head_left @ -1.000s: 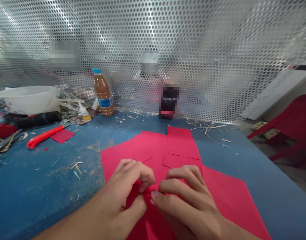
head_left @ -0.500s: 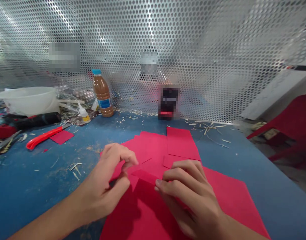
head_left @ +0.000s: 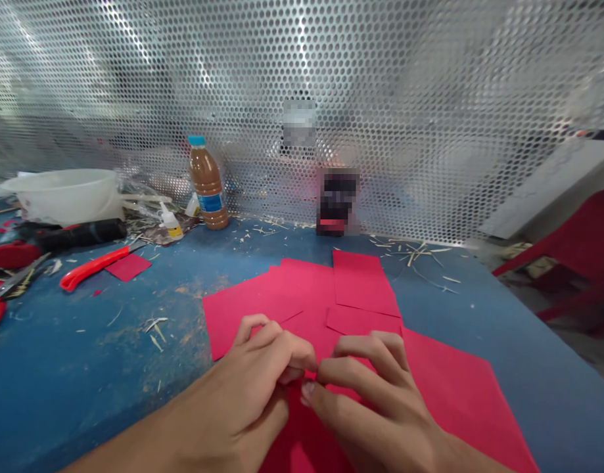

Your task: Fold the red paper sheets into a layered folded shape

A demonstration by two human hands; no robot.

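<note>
Red paper sheet [head_left: 459, 394] is lying at the near edge of the blue table [head_left: 85, 355], and both of the person's hands are working on it. Left hand [head_left: 247, 387] and right hand [head_left: 375, 401] are meeting fingertip to fingertip over the sheet's middle, each one pinching down on a small raised bit of the red paper between thumb and forefinger; the fold itself is mostly hidden under the fingers, so I cannot tell its shape. Just beyond the hands, smaller red paper pieces [head_left: 363, 282] are overlapping one another and the sheet's far edge. Well to the left of the sheet, a red-handled cutter [head_left: 92, 267] is resting beside a little red paper scrap [head_left: 128, 267], with a white basin [head_left: 65, 196] behind them. Farther back from the sheet, a bottle of brown liquid [head_left: 208, 184] is standing upright against the perforated metal screen [head_left: 380, 98], with a small glue bottle [head_left: 171, 223] just to its left. Thin wood shavings are lying scattered over the table around the sheet. Off to the right of the sheet, past the table's edge, a red chair [head_left: 582, 256] is showing.
</note>
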